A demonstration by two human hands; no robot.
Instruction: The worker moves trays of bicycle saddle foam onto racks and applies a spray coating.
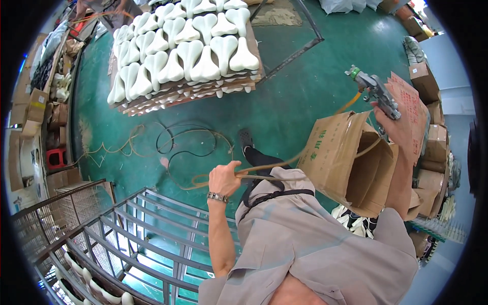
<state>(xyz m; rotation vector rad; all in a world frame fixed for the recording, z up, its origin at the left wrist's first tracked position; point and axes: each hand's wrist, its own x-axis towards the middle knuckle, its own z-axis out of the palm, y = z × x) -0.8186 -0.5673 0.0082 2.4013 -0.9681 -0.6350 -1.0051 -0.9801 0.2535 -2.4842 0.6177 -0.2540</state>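
Note:
My left hand [223,179], with a metal watch on the wrist, is closed around a loop of tan hose [277,165] in front of my body. My right hand [396,122] grips a grey metal spray gun [376,90] with a green ring at its nozzle end, pointing up and to the left. An orange stretch of hose [349,103] shows beside the gun. Below the right hand stands an open cardboard box [328,152], tilted, and the tan hose crosses it. A flat piece of reddish cardboard [410,109] is just behind the gun.
Stacked boards of white saddle-shaped pieces [189,53] stand ahead. Tan and black hoses [195,155] curl over the green floor. A metal frame rack [147,229] is at lower left, with a red stool [56,158] beyond. Boxes [437,142] line the right; another person [114,18] is far left.

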